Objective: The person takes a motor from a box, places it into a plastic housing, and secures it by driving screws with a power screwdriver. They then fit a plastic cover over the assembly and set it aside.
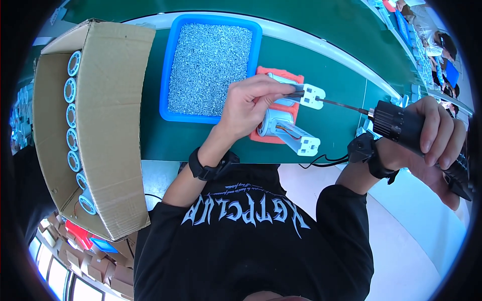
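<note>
two white-ended devices (292, 134), left grip (251, 102) tight on one, right grip (438, 134) around black screwdriver (396, 123)

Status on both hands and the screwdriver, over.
Right hand holds black screwdriver, tip at white end plate. Left hand beside plate, grip partly hidden. Second white unit alongside, not blocking tip.

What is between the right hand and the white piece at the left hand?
The head view shows the black screwdriver, then its thin metal bit pointing at the white piece.
</note>
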{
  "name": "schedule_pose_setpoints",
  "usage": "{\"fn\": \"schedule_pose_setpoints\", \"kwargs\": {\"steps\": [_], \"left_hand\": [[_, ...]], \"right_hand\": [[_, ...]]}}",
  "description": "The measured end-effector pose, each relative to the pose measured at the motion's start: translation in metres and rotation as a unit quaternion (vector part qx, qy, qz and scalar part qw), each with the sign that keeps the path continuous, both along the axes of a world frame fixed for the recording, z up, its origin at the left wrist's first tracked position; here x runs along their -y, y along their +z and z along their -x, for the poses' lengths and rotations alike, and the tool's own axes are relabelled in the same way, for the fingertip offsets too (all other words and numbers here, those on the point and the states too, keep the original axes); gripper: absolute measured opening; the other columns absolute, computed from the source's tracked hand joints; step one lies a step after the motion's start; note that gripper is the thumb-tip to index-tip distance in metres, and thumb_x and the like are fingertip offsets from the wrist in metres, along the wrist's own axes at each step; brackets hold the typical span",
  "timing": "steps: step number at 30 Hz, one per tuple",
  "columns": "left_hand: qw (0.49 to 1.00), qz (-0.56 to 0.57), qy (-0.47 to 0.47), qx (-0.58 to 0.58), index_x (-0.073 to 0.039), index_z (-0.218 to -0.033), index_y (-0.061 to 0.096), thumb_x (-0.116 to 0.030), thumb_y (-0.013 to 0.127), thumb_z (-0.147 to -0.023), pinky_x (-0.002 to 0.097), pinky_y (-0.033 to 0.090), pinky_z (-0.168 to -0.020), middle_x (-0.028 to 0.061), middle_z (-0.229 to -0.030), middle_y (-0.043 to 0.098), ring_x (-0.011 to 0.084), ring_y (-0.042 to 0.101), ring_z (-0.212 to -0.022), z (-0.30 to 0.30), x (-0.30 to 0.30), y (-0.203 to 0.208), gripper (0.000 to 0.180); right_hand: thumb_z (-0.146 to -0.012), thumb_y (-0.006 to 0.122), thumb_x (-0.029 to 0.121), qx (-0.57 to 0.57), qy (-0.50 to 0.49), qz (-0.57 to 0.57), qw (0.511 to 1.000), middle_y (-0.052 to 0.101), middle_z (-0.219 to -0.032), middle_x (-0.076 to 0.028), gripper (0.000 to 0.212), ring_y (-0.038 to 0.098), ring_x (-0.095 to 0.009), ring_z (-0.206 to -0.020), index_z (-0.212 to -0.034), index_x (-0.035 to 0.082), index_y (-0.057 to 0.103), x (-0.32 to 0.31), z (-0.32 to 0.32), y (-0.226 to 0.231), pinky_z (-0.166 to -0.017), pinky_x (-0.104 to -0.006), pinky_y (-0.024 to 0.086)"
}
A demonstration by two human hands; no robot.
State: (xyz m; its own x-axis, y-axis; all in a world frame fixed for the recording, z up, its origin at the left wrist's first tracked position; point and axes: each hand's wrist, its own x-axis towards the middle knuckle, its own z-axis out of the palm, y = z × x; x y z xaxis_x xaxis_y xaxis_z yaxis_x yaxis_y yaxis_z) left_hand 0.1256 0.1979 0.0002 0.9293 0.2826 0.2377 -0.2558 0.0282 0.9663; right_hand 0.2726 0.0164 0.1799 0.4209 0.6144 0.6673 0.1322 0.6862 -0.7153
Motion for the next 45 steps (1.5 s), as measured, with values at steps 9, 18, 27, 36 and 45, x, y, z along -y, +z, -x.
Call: {"fn": "schedule_pose_setpoints", "kwargs": {"steps": [9, 18, 27, 36, 45], "left_hand": [[0.998, -0.044, 0.025, 0.045, -0.003, -0.092, 0.073, 0.003, 0.068, -0.077, 0.0260, 0.053, -0.068, 0.0091, -0.087, 0.071, 0.0177, 0.068, -0.078, -0.004, -0.004, -0.001, 0.017], [0.999, 0.025, 0.001, 0.028, -0.001, -0.089, 0.071, 0.004, 0.070, -0.075, 0.0295, 0.054, -0.072, 0.0087, -0.084, 0.070, 0.0200, 0.068, -0.081, -0.002, -0.009, 0.007, 0.015], [0.966, -0.257, -0.010, -0.027, -0.008, -0.106, 0.066, -0.009, 0.075, -0.072, 0.0371, 0.050, -0.087, 0.0091, -0.117, 0.060, 0.0276, 0.059, -0.106, 0.000, -0.011, -0.003, 0.035], [0.972, -0.223, -0.019, -0.073, -0.010, -0.107, 0.066, -0.011, 0.076, -0.070, 0.0373, 0.051, -0.089, 0.0092, -0.115, 0.061, 0.0281, 0.059, -0.109, 0.000, -0.010, -0.001, 0.038], [0.975, -0.198, -0.009, -0.102, -0.009, -0.105, 0.068, -0.006, 0.076, -0.068, 0.0370, 0.051, -0.089, 0.0095, -0.113, 0.062, 0.0281, 0.060, -0.108, 0.001, -0.009, 0.003, 0.037]], "right_hand": [[-0.053, 0.077, 0.071, -0.002, 0.005, 0.006, 1.000, 0.062, -0.069, 0.003, 0.061, 0.062, -0.009, -0.055, -0.070, 0.014, 0.062, 0.000, 0.002, 0.003, -0.058, -0.0200, 0.052], [-0.053, 0.076, 0.072, -0.021, 0.013, 0.010, 1.000, 0.062, -0.068, 0.003, 0.061, 0.063, -0.009, -0.054, -0.065, 0.014, 0.061, -0.004, 0.003, 0.005, -0.059, -0.0193, 0.053], [-0.059, 0.077, 0.065, 0.083, 0.102, 0.137, 0.982, 0.063, -0.070, 0.002, 0.056, 0.063, -0.011, -0.056, -0.075, 0.013, 0.063, -0.023, 0.002, 0.000, -0.059, -0.0211, 0.053], [-0.066, 0.078, 0.055, 0.137, 0.191, 0.162, 0.958, 0.063, -0.072, -0.001, 0.049, 0.062, -0.014, -0.057, -0.085, 0.011, 0.063, -0.043, -0.001, -0.001, -0.060, -0.0244, 0.054], [-0.073, 0.079, 0.044, 0.193, 0.301, 0.175, 0.917, 0.063, -0.073, -0.003, 0.044, 0.062, -0.016, -0.059, -0.094, 0.009, 0.063, -0.062, -0.010, 0.005, -0.060, -0.0277, 0.054]]}}
